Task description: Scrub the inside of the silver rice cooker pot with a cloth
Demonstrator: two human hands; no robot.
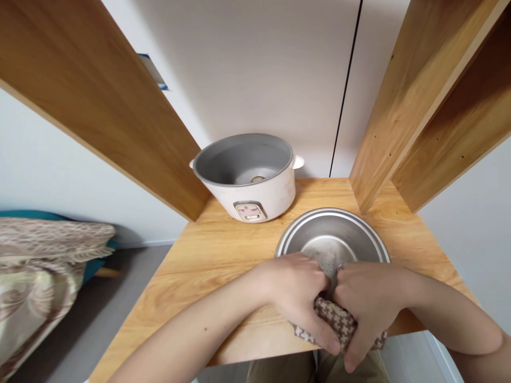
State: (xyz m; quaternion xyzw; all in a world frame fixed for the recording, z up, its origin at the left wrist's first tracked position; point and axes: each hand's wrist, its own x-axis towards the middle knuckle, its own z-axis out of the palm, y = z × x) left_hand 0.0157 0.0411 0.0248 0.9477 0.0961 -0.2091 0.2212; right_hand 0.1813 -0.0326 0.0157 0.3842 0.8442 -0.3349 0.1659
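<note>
Both hands bunch a checked cloth
Left hand [297,290] and right hand [369,300] fingers clench the cloth [335,322]; keep it gathered just before the steel bowl [331,239]

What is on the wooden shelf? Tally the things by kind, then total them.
Rice cooker body: 1
Metal inner pot: 1
Checked cloth, gripped by left hand and right hand: 1
Total: 3
</note>
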